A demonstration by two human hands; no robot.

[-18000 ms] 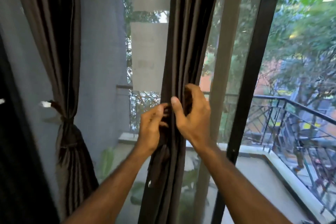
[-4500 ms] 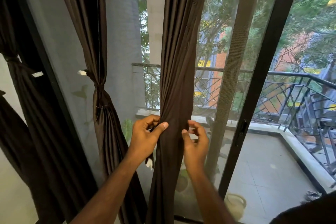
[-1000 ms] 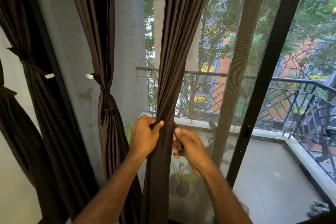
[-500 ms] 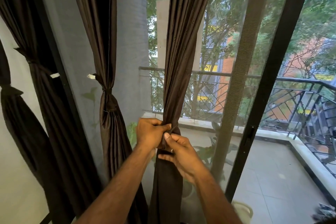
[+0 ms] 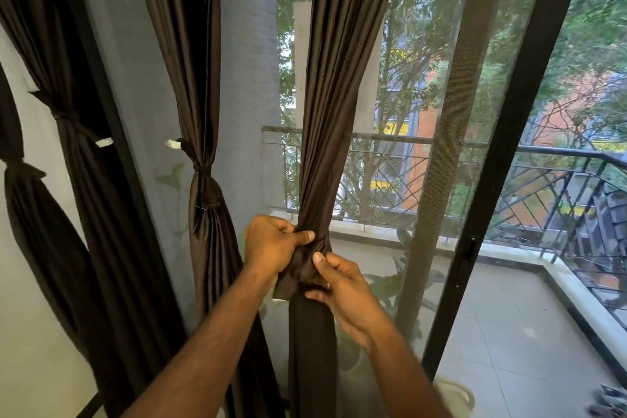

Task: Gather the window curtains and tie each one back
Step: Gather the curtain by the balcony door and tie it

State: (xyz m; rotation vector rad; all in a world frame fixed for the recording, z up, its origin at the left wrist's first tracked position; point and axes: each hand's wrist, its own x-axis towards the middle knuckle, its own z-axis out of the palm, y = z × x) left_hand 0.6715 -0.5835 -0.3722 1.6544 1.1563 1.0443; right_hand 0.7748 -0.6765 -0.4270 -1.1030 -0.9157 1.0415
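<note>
Curtain [image 5: 334,112], middle of window, right of three tied curtains [image 5: 203,214]: we are cinching its tie [image 5: 307,265], left hand [image 5: 271,243] gripping the gathered cloth, right hand [image 5: 342,285] pinching the band below; next, likely, pulling the knot snug.

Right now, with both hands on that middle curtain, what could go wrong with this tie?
The left hand and right hand both grip the gathered curtain at the wrap. Letting go of either before the knot is snug could let the folds spread again. A loose strip end hangs under the left hand; left untucked, it may slip. The knot also sits lower than the tied curtain beside it, so they may look uneven.
</note>
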